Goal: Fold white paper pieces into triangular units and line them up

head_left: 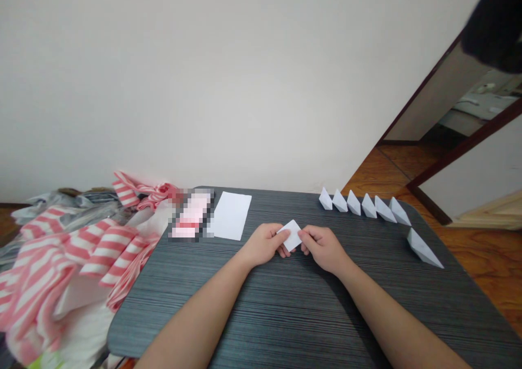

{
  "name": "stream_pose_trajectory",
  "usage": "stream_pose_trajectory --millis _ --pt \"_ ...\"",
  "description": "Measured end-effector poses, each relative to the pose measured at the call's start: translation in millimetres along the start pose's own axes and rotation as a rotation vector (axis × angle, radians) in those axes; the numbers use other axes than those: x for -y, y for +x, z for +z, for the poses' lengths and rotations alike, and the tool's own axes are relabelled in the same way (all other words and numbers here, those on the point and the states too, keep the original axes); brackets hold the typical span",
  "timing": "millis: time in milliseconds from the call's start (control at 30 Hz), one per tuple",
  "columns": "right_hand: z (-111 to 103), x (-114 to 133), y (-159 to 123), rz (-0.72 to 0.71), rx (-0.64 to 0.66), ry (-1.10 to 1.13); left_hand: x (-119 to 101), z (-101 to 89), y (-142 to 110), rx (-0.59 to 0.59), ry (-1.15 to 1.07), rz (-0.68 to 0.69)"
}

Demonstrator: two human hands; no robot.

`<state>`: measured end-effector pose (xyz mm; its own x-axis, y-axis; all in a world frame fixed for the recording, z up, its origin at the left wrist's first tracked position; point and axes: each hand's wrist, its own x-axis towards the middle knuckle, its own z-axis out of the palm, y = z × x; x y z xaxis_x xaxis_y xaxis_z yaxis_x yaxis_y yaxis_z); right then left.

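A small folded square of white paper [292, 235] is held between my two hands above the dark table, turned so that it looks like a diamond. My left hand [267, 244] pinches its left corner, thumb on top and fingers underneath. On the opposite side, my right hand [323, 246] grips the right corner between thumb and curled fingers. Several folded white paper boats [353, 202] stand in a slanting row at the table's back right. Nearer to me, a larger paper boat [424, 249] sits apart from that row.
White paper sheets [231, 216] lie at the back left of the dark wood-grain table [261, 314], beside a pixelated flat object [191, 214]. Red-and-white striped cloth [101, 249] is heaped left of the table. A pale wall [228, 86] rises behind, and a doorway opens at right.
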<state>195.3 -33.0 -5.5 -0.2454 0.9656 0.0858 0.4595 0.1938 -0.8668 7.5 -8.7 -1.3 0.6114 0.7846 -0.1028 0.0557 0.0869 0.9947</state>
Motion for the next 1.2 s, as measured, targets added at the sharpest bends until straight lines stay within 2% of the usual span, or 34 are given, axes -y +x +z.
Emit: stream_pose_trajectory --millis 767,967,1200 --pt "-0.9 3.0 -0.2 0.008 -0.004 -0.014 5.2 -2.1 2.3 -0.040 -0.048 -0.008" --pt "-0.8 4.1 -1.5 -0.019 0.058 -0.048 4.3 -2.7 2.5 -0.099 -0.032 0.013" --pt "-0.8 4.5 -1.5 -0.008 0.071 -0.050 6.0 -3.6 2.9 -0.107 0.010 0.001"
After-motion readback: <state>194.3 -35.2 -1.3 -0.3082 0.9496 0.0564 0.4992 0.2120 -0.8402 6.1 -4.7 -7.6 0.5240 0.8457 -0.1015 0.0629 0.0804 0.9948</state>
